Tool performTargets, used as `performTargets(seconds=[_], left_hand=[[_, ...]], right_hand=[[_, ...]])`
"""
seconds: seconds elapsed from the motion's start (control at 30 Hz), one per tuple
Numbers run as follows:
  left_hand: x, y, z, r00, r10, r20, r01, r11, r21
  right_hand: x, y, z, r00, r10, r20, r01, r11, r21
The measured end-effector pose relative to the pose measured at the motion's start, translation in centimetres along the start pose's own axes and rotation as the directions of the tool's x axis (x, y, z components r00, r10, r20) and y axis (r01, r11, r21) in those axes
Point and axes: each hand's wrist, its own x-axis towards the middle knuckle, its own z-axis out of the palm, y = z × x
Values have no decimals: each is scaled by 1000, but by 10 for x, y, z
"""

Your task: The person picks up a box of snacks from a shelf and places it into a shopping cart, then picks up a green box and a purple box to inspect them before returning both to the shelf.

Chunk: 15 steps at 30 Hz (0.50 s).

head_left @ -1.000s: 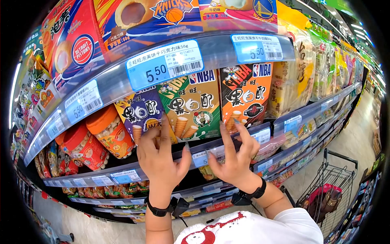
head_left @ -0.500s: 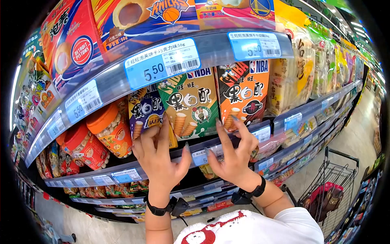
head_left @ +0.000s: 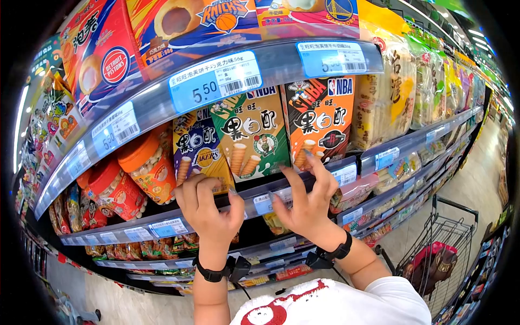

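Observation:
My left hand point(head_left: 208, 208) is at the lower front of the purple and yellow snack box point(head_left: 196, 142), its fingers bent over the box's bottom part and the thumb held apart. To its right, a green and gold snack box point(head_left: 254, 127) with wafer rolls printed on it stands upright. My right hand point(head_left: 310, 208) has its fingertips at the bottom edge of the orange and black snack box point(head_left: 319, 116). The thumb of that hand is spread near a price label point(head_left: 265, 203) on the shelf edge. Neither hand is closed round anything.
Above the boxes runs an upper shelf lip point(head_left: 292, 62) with price labels, carrying larger snack boxes point(head_left: 192, 21). Orange-lidded jars point(head_left: 146, 165) lean at the left. Bagged snacks point(head_left: 387, 86) fill the right side. A shopping cart point(head_left: 441, 244) stands in the aisle.
Both hands have moved slightly down the box fronts. My left fingers have curled and come away from the green and gold box. The boxes stay side by side.

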Motion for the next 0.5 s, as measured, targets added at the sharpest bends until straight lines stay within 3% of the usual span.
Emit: performTargets(seconds=[0.2, 0.37, 0.5], left_hand=[[-3, 1, -3, 995, 73, -68, -72, 997, 30], [-22, -2, -5, 991, 122, 46, -127, 983, 133], [-17, -2, -9, 992, 89, 90, -96, 992, 81]], right_hand=[[1, 0, 1, 1000, -12, -10, 12, 1000, -24], [-2, 1, 4, 1000, -26, -15, 25, 999, -28], [-4, 2, 6, 999, -41, -19, 40, 999, -32]])
